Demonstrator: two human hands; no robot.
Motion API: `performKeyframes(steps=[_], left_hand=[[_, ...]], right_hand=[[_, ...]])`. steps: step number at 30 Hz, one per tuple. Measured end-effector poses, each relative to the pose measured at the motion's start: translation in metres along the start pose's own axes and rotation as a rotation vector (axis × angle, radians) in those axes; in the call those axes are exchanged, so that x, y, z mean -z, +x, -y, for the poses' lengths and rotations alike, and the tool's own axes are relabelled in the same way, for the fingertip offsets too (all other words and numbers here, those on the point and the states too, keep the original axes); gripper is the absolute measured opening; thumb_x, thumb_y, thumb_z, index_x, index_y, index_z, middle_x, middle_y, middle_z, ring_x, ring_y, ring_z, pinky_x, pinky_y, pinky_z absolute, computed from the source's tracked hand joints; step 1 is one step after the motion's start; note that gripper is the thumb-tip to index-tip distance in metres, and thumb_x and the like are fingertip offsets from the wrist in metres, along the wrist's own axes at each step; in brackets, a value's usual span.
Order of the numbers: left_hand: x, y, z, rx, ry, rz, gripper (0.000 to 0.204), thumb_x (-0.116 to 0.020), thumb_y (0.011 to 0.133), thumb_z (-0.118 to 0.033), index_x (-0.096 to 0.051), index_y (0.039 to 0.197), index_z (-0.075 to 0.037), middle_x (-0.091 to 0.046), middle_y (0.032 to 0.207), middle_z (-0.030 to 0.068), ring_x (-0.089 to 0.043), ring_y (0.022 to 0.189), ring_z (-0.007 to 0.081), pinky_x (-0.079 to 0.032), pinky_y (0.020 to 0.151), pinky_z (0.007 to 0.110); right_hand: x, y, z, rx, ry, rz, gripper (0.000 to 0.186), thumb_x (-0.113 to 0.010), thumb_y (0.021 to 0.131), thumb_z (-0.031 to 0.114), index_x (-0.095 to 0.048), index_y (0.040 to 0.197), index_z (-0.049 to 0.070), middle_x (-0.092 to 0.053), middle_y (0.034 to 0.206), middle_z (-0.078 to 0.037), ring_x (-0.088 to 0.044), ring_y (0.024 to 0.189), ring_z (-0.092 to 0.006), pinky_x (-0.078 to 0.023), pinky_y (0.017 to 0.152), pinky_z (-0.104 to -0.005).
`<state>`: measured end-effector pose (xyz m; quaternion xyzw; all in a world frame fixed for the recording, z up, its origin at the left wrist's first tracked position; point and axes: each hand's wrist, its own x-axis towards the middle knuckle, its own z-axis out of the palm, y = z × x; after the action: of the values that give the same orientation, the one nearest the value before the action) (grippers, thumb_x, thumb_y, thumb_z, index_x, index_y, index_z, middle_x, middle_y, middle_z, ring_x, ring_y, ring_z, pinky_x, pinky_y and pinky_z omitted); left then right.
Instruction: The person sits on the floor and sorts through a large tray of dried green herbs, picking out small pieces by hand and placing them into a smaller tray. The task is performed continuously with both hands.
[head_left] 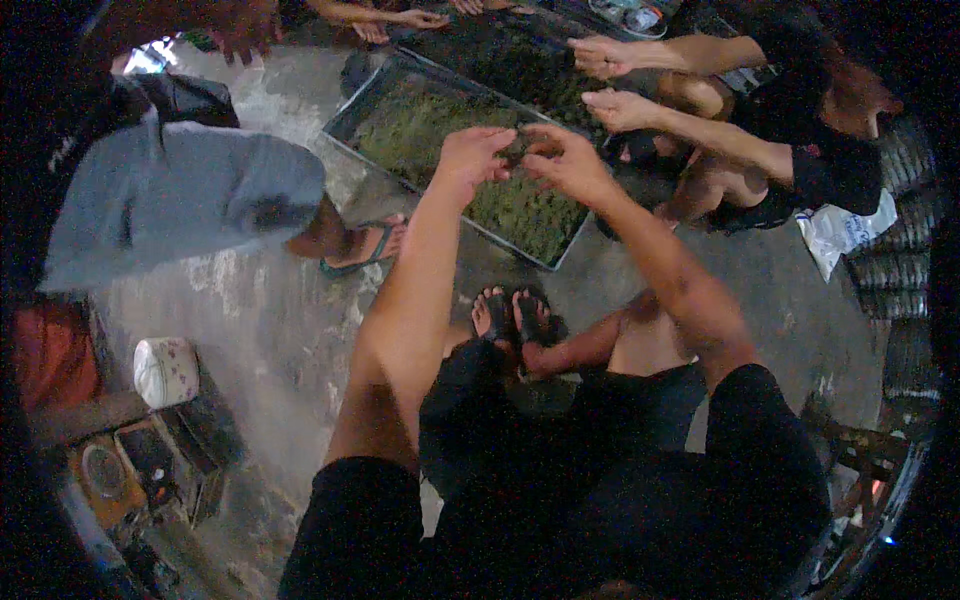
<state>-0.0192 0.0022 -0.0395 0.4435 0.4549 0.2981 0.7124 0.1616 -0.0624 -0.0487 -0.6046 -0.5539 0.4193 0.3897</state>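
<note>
My left hand (pixel 474 162) and my right hand (pixel 568 168) are raised close together, fingertips almost meeting. Between the pinched fingers is a small dark clump (pixel 517 150), too blurred to name more exactly. Both hands hang above a long shallow tray (pixel 556 262) with a thin pale rim. Loose, crumbly green material (pixel 535 215) covers its bottom; its kind cannot be made out.
Beyond lies a second tray of darker green material (pixel 490 55). A co-worker's hands (pixel 615 108) are at the right, and another person's hands (pixel 420 20) at the far side. A person in grey shorts (pixel 190 190) stands left. A white bag (pixel 848 232) lies right; a wooden speaker box (pixel 105 475) stands lower left.
</note>
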Motion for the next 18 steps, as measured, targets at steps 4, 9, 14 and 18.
performKeyframes(steps=[4, 9, 14, 18], left_hand=[[-0.020, -0.009, 0.015, -0.080, 0.014, 0.064, 0.025, -0.072, 0.079, -0.018, -0.066, 0.093, 0.002, -0.062, 0.073, 0.0069, -0.057, 0.060, 0.0148, -0.047, 0.046, 0.030], [-0.027, -0.009, 0.007, 0.068, -0.042, 0.118, 0.026, -0.072, 0.079, -0.015, -0.064, 0.098, 0.001, -0.063, 0.082, 0.0077, -0.060, 0.067, 0.0159, -0.048, 0.055, 0.029], [-0.044, -0.021, -0.001, 0.016, -0.084, 0.148, 0.030, -0.074, 0.077, -0.013, -0.063, 0.101, 0.001, -0.063, 0.086, 0.0074, -0.058, 0.069, 0.0157, -0.047, 0.059, 0.028], [-0.053, -0.016, 0.005, -0.010, 0.057, 0.044, 0.034, -0.076, 0.076, -0.016, -0.065, 0.105, -0.002, -0.062, 0.081, 0.0019, -0.050, 0.062, 0.0095, -0.042, 0.054, 0.024]], right_hand=[[0.000, -0.023, 0.009, 0.258, -0.145, -0.123, 0.055, -0.074, 0.076, 0.024, -0.054, 0.127, 0.012, -0.065, 0.105, -0.009, -0.063, 0.081, -0.0161, -0.051, 0.073, -0.0303], [0.002, -0.029, 0.015, 0.427, -0.463, -0.212, 0.045, -0.074, 0.074, 0.023, -0.062, 0.114, 0.009, -0.064, 0.104, -0.013, -0.064, 0.091, -0.0261, -0.051, 0.079, -0.0340], [0.007, -0.035, 0.008, 0.552, -0.498, -0.356, 0.043, -0.076, 0.072, 0.018, -0.063, 0.113, 0.011, -0.065, 0.090, -0.010, -0.059, 0.069, -0.0203, -0.050, 0.066, -0.0304], [0.008, -0.044, 0.010, 0.495, -0.515, -0.373, 0.038, -0.075, 0.071, 0.019, -0.066, 0.106, 0.008, -0.066, 0.091, -0.012, -0.061, 0.077, -0.0250, -0.050, 0.069, -0.0339]])
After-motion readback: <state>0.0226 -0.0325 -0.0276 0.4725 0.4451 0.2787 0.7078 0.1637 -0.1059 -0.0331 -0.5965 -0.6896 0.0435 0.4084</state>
